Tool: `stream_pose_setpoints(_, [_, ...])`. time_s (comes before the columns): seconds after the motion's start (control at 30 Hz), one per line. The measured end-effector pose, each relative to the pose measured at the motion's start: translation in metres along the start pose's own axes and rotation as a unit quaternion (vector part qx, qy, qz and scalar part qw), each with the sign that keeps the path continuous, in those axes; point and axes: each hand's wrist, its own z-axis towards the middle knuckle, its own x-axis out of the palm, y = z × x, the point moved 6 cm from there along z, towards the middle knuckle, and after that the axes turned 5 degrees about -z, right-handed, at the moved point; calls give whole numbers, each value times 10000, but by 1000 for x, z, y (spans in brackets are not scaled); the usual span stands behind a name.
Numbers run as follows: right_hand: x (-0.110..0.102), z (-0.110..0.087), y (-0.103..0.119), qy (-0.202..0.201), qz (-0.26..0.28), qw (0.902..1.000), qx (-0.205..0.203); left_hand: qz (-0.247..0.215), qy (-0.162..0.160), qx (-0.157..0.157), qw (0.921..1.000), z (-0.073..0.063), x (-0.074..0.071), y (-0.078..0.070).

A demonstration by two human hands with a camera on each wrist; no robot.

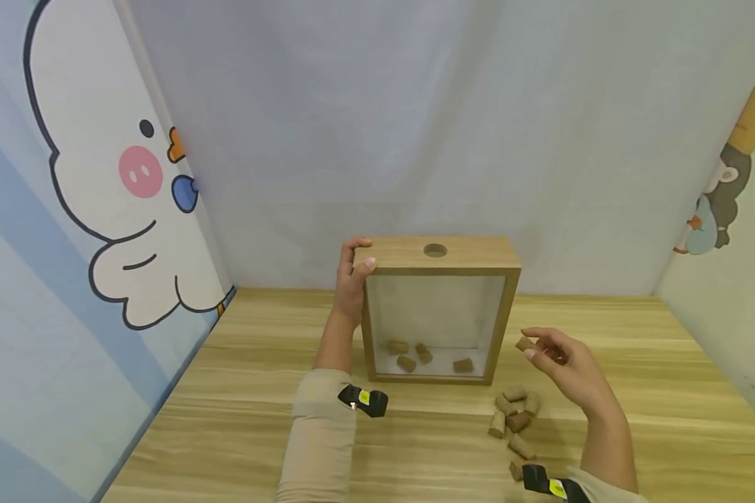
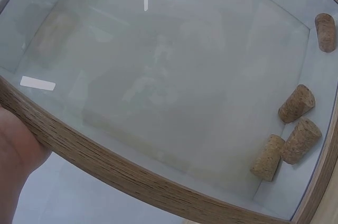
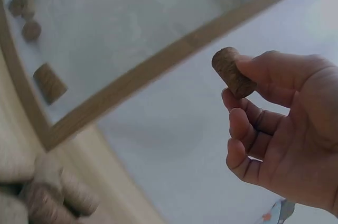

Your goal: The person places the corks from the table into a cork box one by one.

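A wooden shadow box (image 1: 440, 258) with a clear front stands upright on the table, a round hole in its top. Inside, several corks (image 2: 298, 139) lie on its floor. My left hand (image 1: 351, 283) grips the box's upper left corner, thumb on the front and fingers over the top. Between thumb and fingers, my right hand (image 1: 566, 367) pinches a cork (image 3: 232, 72), to the right of the box and apart from it. A loose pile of corks (image 1: 517, 421) lies on the table below that hand, in front of the box's right side.
The wood-grain table (image 1: 239, 419) runs back to a pale curtain (image 1: 327, 140). Cartoon-printed panels (image 1: 101, 230) stand along the left and right sides. Each wrist wears a black camera mount (image 1: 363, 399).
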Motion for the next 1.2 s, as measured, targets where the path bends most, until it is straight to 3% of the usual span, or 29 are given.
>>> stream_pose_setpoints(0.27, [-3, 23, 40, -12, -2, 9974, -726, 20, 30, 10, 10000, 1, 0, -1])
stream_pose_setpoints(0.53, [-13, 40, 76, 188, -102, 9975, -667, -38, 67, -98, 9999, 1, 0, -3])
stream_pose_setpoints(0.87, [-23, 62, 117, 139, -95, 9908, -1342, -203, 83, -146, 9997, 2, 2, 0])
stream_pose_setpoints(1.0, [-22, 73, 127, 220, -241, 9904, -1343, -229, 79, -158, 9996, 2, 2, 0])
stream_pose_setpoints(1.2, [-23, 94, 141, 744, -44, 9903, -1170, -34, 48, -103, 9999, 2, 1, -1])
